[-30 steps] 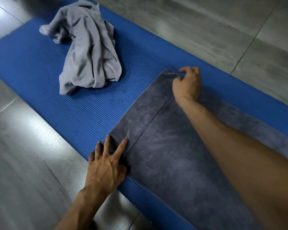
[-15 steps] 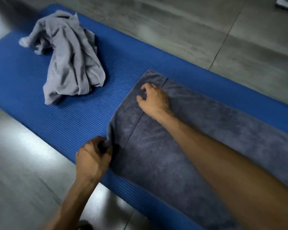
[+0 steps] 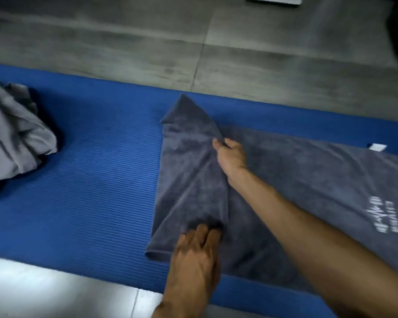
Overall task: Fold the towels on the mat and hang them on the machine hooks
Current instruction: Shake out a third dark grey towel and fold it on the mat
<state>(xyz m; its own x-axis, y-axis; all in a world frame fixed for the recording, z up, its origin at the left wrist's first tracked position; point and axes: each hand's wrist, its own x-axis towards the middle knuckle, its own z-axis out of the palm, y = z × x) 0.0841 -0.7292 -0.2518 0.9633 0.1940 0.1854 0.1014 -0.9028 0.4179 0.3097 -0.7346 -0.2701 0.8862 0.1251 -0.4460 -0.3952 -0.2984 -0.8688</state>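
Note:
A dark grey towel (image 3: 308, 184) with white lettering lies spread along the blue mat (image 3: 90, 180). Its left end is lifted and pulled over to the right in a loose fold. My right hand (image 3: 230, 154) pinches the far corner of that end above the towel. My left hand (image 3: 198, 246) grips the near corner at the mat's front side, fingers curled into the cloth. A crumpled light grey towel (image 3: 14, 138) lies on the mat at the far left, partly cut off by the frame.
Grey floor tiles (image 3: 147, 42) surround the mat on the far and near sides. A white flat object (image 3: 274, 0) shows at the top edge. A small white label (image 3: 377, 146) sticks out at the dark towel's far edge.
Both hands closed on the dark towel's left corners and pulled that end up and over to the right. The view swung right, so the light towel slid to the left edge.

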